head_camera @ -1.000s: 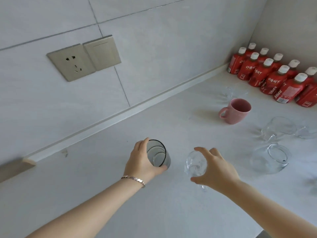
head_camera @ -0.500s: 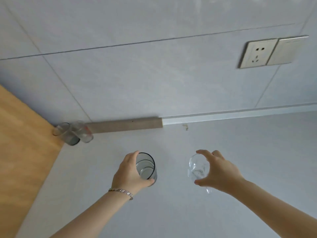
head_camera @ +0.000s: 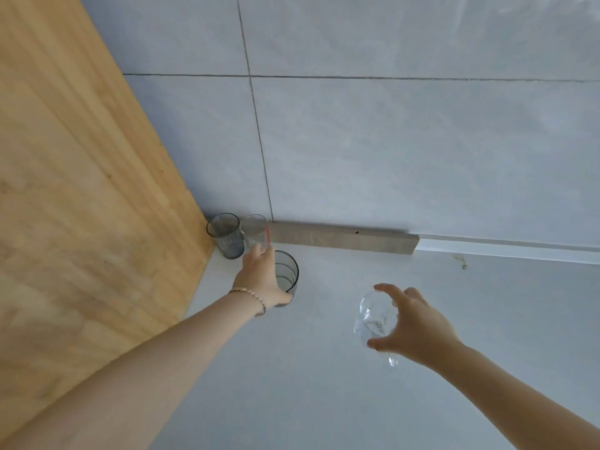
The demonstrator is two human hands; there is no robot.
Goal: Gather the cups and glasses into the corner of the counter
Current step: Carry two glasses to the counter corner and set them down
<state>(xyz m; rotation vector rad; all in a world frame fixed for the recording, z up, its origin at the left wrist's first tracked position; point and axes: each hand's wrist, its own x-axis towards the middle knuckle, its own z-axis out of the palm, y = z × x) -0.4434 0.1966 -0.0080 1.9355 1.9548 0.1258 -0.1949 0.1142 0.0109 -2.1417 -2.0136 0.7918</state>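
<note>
My left hand [head_camera: 261, 277] grips a dark tinted glass [head_camera: 287, 275] upright, low over or on the white counter [head_camera: 324, 401], close to the corner. Two glasses stand in that corner against the wall: a ribbed dark glass [head_camera: 227, 235] and a clear glass with a red line [head_camera: 256, 233] right beside it. My right hand [head_camera: 412, 326] holds a clear glass [head_camera: 373, 319] tilted in the air, farther right and nearer to me.
A wooden panel [head_camera: 81, 190] forms the left side of the corner. The grey tiled wall [head_camera: 389, 141] runs along the back, with a grey strip [head_camera: 341, 241] at its base. A small stain [head_camera: 462, 263] marks the counter near the wall.
The view has swung left toward the corner. My left hand has carried the dark glass up close to the two corner glasses. My right hand follows with the clear glass.
</note>
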